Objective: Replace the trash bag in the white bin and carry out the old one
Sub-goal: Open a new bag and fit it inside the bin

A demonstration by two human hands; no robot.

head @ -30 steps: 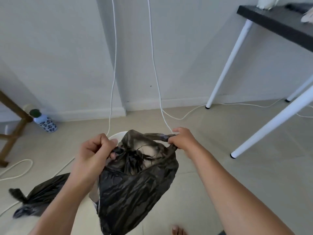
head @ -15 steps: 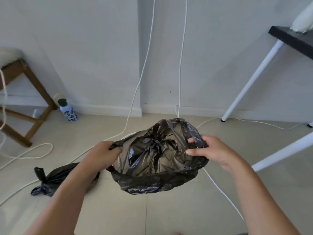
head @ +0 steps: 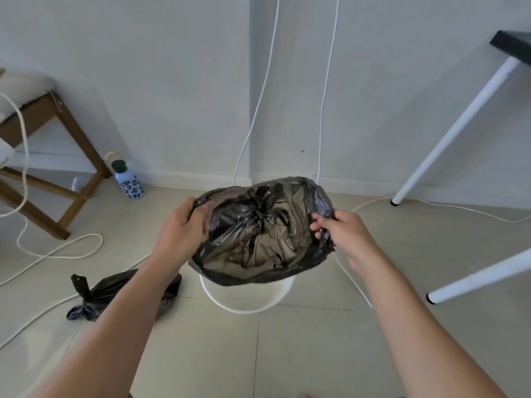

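Observation:
A fresh black trash bag (head: 267,239) is spread wide open above the white bin (head: 247,297), whose round rim shows below the bag's near edge. My left hand (head: 181,228) grips the bag's left rim and my right hand (head: 342,231) pinches its right rim. The bag's bottom seam is gathered in the middle of the opening. The old black bag (head: 115,291), knotted shut, lies on the floor left of the bin, partly hidden by my left forearm.
A wooden stool (head: 43,156) stands at the left with a patterned bottle (head: 128,179) beside it. White cords (head: 57,251) trail over the tiled floor and hang down the wall. White table legs (head: 457,124) stand at the right.
The bag went from bunched between my hands to pulled wide open. It now sits lower, over the bin rim, and the view has shifted right and down.

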